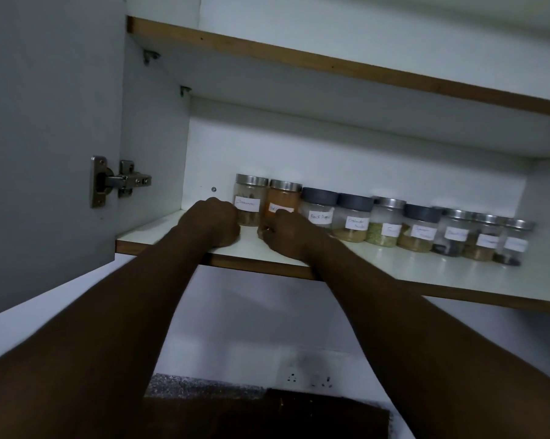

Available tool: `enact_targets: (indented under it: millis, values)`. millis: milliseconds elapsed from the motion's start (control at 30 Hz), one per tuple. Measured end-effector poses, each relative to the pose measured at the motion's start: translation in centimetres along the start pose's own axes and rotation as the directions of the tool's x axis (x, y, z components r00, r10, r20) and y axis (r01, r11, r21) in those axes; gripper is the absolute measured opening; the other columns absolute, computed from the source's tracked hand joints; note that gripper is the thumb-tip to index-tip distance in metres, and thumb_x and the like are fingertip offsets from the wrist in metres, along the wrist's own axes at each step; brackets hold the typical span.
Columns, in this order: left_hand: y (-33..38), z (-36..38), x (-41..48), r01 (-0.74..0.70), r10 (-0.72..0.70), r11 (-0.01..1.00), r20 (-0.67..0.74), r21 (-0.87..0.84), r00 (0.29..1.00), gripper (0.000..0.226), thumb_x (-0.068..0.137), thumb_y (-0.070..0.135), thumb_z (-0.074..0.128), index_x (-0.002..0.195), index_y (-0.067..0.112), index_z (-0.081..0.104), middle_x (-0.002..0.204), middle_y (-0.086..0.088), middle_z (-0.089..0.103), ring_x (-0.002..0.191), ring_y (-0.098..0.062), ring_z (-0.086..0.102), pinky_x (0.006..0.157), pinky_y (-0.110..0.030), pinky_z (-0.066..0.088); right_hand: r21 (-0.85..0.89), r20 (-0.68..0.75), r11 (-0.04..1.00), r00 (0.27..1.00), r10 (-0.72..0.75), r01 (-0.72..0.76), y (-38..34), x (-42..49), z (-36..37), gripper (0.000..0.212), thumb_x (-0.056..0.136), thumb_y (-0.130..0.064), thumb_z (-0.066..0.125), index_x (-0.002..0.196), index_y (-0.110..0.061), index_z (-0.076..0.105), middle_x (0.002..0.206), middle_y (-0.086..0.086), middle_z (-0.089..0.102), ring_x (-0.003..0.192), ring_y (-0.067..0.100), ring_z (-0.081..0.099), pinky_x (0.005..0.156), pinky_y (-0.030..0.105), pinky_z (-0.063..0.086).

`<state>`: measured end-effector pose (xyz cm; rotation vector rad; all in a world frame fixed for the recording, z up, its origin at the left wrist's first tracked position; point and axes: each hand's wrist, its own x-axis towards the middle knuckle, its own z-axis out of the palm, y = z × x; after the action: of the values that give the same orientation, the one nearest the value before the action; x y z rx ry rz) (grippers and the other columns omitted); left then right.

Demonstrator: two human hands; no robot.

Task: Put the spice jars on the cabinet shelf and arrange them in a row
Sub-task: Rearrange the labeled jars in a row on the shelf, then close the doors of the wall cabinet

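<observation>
White cabinet shelf (394,270) across mid-frame carries the spice jars (384,221) in one row. Left hand (215,224) cups the leftmost jar (248,201); right hand (283,231) fingers curl around the orange jar (283,198). Nudge both gently flush, labels forward.

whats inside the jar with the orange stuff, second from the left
The second jar holds orange powder reaching nearly up to its steel lid. The right hand covers its base and most of its label, so the name is unreadable.

Dim white cabinet interior (346,147), open grey door (45,122), wall socket (310,380) below.
</observation>
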<state>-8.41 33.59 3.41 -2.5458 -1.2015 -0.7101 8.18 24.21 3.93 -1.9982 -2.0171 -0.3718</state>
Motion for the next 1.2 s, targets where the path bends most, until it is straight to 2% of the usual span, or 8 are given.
enact_targets:
  millis: [133, 233, 400, 500, 634, 834, 1000, 1200]
  values:
    - [1.2, -0.8, -1.4, -0.001, -0.004, 0.999, 0.136, 0.038, 0.991, 0.04, 0.1, 0.042, 0.044, 0.122, 0.016, 0.066, 0.123, -0.009, 0.067, 0.112, -0.026, 0.061, 0.087, -0.034, 0.046, 0.065, 0.041, 0.994, 0.996, 0.085, -0.088, -0.3, -3.1, -1.0, 0.037, 0.105, -0.041, 0.046, 0.128, -0.022, 0.068, 0.131, 0.005, 0.066, 0.114, 0.022, 0.059, 0.092, 0.036, 0.048]
    - [1.8, -1.9, -3.0, -0.038, 0.016, 0.994, 0.197, 0.106, 0.98, 0.042, 0.102, 0.041, 0.038, 0.12, 0.015, 0.066, 0.121, -0.01, 0.066, 0.112, -0.028, 0.062, 0.094, -0.038, 0.05, -0.006, 0.097, 0.996, 0.992, 0.086, -0.085, -1.3, -5.7, -1.9, 0.042, 0.109, -0.041, 0.036, 0.134, -0.02, 0.063, 0.136, 0.007, 0.063, 0.12, 0.024, 0.057, 0.094, 0.034, 0.043]
    - [2.9, -2.1, -7.2, -0.096, 0.082, 0.967, 0.071, 0.236, 0.994, 0.027, 0.097, 0.027, 0.049, 0.11, 0.015, 0.069, 0.112, -0.006, 0.068, 0.1, -0.026, 0.067, 0.072, -0.03, 0.046, -0.001, 0.092, 0.983, 0.978, 0.185, -0.186, -2.9, -10.3, -1.8, 0.066, 0.106, -0.06, 0.014, 0.154, -0.024, 0.042, 0.158, 0.006, 0.044, 0.142, 0.027, 0.044, 0.114, 0.045, 0.034]
    - [4.0, -2.6, -9.2, -0.058, 0.058, 0.963, 0.008, 0.264, 0.998, 0.027, 0.096, 0.024, 0.046, 0.103, 0.015, 0.07, 0.107, -0.004, 0.069, 0.095, -0.027, 0.067, 0.068, -0.029, 0.04, -0.065, 0.075, 0.984, 0.982, 0.172, -0.167, -3.1, -12.6, -1.6, 0.069, 0.104, -0.064, 0.023, 0.16, -0.024, 0.028, 0.166, 0.003, 0.03, 0.15, 0.025, 0.032, 0.12, 0.046, 0.028]
    - [5.6, -4.0, -11.9, -0.001, 0.011, 0.982, -0.056, 0.189, 0.998, 0.031, 0.099, 0.025, 0.038, 0.096, 0.015, 0.067, 0.103, -0.006, 0.071, 0.091, -0.028, 0.066, 0.07, -0.032, 0.043, -0.137, -0.028, 0.984, 0.993, 0.112, -0.115, -3.0, -15.1, -1.3, 0.072, 0.102, -0.059, 0.041, 0.16, -0.019, 0.026, 0.166, 0.005, 0.029, 0.15, 0.027, 0.031, 0.12, 0.045, 0.027]
    - [9.0, -5.5, -17.3, 0.131, -0.133, 0.989, -0.022, -0.073, 0.991, 0.038, 0.102, 0.036, 0.044, 0.135, 0.027, 0.06, 0.13, -0.008, 0.066, 0.117, -0.03, 0.061, 0.095, -0.041, 0.051, -0.183, -0.049, 0.981, 0.997, 0.062, -0.07, -3.2, -19.1, -1.5, 0.085, 0.094, -0.057, 0.058, 0.162, -0.02, 0.022, 0.17, 0.003, 0.019, 0.156, 0.027, 0.019, 0.122, 0.047, 0.023]
    - [13.0, -5.7, -24.1, 0.141, -0.112, 0.963, 0.133, -0.228, 0.985, 0.056, 0.095, 0.02, 0.053, 0.149, 0.036, 0.047, 0.14, -0.006, 0.061, 0.125, -0.026, 0.058, 0.107, -0.039, 0.047, -0.144, -0.085, 0.987, 0.995, 0.054, -0.066, -4.5, -24.4, -1.7, 0.074, 0.09, -0.055, 0.063, 0.151, -0.021, 0.04, 0.149, 0.005, 0.053, 0.133, 0.031, 0.052, 0.106, 0.048, 0.044]
    - [14.2, -8.2, -31.9, 0.232, -0.221, 0.96, 0.08, -0.158, 0.972, 0.049, 0.096, 0.038, 0.059, 0.145, 0.033, 0.053, 0.138, 0.001, 0.063, 0.125, -0.024, 0.059, 0.105, -0.041, 0.048, -0.081, -0.059, 0.995, 0.997, -0.056, 0.051, -9.5, -29.6, -0.1, 0.059, 0.091, -0.056, 0.061, 0.137, -0.021, 0.051, 0.125, 0.004, 0.068, 0.112, 0.031, 0.063, 0.093, 0.044, 0.052]
